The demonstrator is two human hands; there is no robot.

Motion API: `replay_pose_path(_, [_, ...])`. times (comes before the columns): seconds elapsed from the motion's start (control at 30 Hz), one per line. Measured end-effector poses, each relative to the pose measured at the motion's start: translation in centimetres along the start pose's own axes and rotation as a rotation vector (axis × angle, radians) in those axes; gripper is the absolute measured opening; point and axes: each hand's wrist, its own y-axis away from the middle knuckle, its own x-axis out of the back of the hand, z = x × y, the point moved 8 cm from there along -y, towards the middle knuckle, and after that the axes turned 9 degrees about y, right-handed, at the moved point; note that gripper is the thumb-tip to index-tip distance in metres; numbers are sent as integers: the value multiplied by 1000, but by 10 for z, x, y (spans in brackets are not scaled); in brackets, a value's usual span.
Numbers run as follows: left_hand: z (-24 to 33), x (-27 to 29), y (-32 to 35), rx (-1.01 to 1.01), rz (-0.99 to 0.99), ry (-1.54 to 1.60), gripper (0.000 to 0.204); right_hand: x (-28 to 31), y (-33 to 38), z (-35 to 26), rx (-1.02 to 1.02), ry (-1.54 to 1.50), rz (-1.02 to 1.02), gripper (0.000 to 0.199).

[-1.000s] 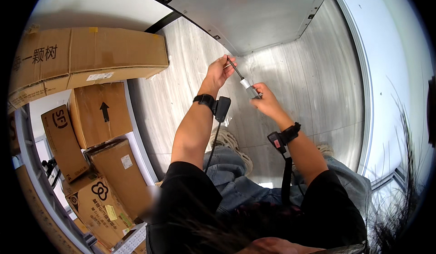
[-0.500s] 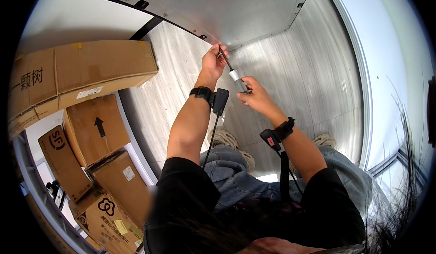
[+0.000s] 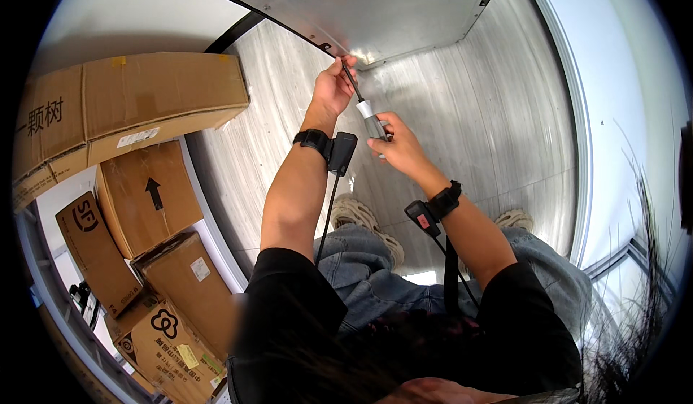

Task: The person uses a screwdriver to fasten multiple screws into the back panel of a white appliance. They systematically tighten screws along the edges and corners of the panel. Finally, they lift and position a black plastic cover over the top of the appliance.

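My right hand [image 3: 398,144] is closed round the grey and white handle of a screwdriver [image 3: 372,120]. Its dark shaft slants up and to the left, toward the lower edge of a grey metal panel [image 3: 404,14]. Right at that edge, the fingers of my left hand [image 3: 334,86] are pinched together beside the shaft's tip. What they hold there, and where the tip sits, is hidden by the fingers. A black tab [image 3: 325,46] juts from the panel's edge just above my left hand. Both wrists carry black strapped devices.
On the left, a long cardboard box [image 3: 166,97] lies above several stacked cartons [image 3: 148,194] by a metal-framed rack [image 3: 43,281]. Pale wood-look flooring [image 3: 498,115] spreads under the panel. A white wall [image 3: 613,79] rises on the right. My shoes [image 3: 361,220] stand below my hands.
The view has shifted slightly, so the panel edge and both hands appear higher in the picture. The screwdriver stays in my right hand, its tip still by my left fingers.
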Motion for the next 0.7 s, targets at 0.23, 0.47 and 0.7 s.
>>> replay_pose_path(0.23, [-5,0,8,34,29,-10,23,-8,4,-1,-37,-14,35,42])
replay_pose_path(0.47, [-1,-5,15,31,7,-45,24,-13,5,2,-10,-23,73,41])
replay_pose_path(0.7, [5,-2,17,39,0,-66,25,-22,6,-3,-80,-82,29,44])
